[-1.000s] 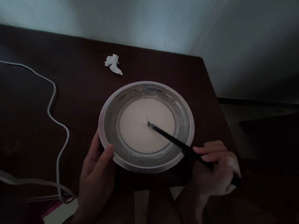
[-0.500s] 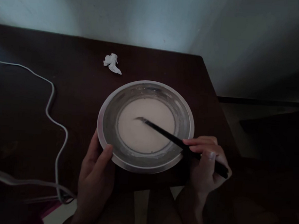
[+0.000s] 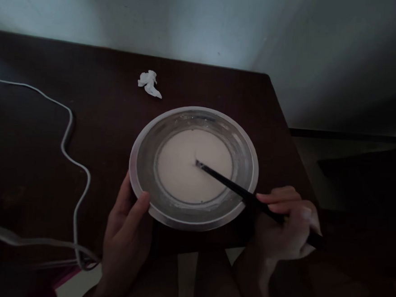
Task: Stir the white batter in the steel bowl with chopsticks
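A round metal bowl (image 3: 140,198) stands near the front edge of the table, holding a pale, milky liquid (image 3: 179,174). My left hand (image 3: 129,234) grips the bowl's near left side, thumb over the rim and fingers beneath. In my right hand (image 3: 291,223) is a long black-handled utensil (image 3: 229,183), slanting down across the bowl's right rim. Its metal end dips into the liquid near the middle, so its head is hidden and I cannot tell its kind. White residue clings to the bowl's inner wall.
A crumpled white tissue (image 3: 150,84) lies behind the bowl on the dark table (image 3: 103,87). Along the left runs a white cable (image 3: 64,143), looping close to my left wrist. The table's right edge drops off beyond the bowl, and a pale wall (image 3: 210,22) rises behind.
My right hand has moved right, drawing the utensil's tip from left of the middle toward the bowl's centre. The left hand and bowl stay nearly the same.
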`<move>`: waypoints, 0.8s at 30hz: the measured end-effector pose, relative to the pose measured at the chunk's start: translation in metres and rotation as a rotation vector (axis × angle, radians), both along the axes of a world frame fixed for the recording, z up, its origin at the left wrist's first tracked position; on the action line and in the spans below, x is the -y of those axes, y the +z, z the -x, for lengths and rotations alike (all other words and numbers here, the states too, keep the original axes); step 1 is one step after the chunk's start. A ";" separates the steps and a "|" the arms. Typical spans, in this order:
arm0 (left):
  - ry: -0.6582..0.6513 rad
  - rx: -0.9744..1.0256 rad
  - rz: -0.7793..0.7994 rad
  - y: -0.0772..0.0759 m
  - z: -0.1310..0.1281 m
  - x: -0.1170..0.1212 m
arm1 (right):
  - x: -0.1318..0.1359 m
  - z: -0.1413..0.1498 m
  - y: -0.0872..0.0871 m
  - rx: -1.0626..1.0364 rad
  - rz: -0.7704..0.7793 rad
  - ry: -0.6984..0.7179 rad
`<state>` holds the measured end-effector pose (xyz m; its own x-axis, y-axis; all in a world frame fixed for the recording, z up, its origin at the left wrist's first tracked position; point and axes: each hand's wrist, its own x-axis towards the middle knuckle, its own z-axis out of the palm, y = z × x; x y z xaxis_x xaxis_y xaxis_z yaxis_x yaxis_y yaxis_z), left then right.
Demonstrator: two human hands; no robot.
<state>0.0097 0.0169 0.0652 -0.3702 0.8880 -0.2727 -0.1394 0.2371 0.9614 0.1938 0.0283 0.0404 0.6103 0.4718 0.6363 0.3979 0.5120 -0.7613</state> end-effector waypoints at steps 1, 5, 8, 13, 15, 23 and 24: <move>0.001 0.010 -0.002 0.000 0.000 0.000 | 0.000 0.000 0.000 0.005 -0.007 0.044; -0.014 0.048 -0.019 0.003 -0.001 -0.001 | 0.000 0.000 -0.001 0.121 0.022 0.061; -0.012 0.019 0.009 0.007 -0.003 -0.002 | 0.000 0.000 -0.001 0.034 0.014 -0.027; -0.005 -0.009 0.016 0.003 0.001 -0.001 | 0.002 0.001 -0.001 0.079 0.033 0.105; -0.006 -0.027 0.026 -0.004 0.005 -0.002 | 0.001 0.001 -0.001 0.101 0.073 0.050; -0.002 -0.086 0.017 -0.001 0.002 -0.004 | 0.000 0.000 -0.001 0.074 0.018 0.104; 0.000 -0.071 0.016 0.001 -0.001 -0.003 | 0.000 0.000 -0.001 0.093 0.028 0.069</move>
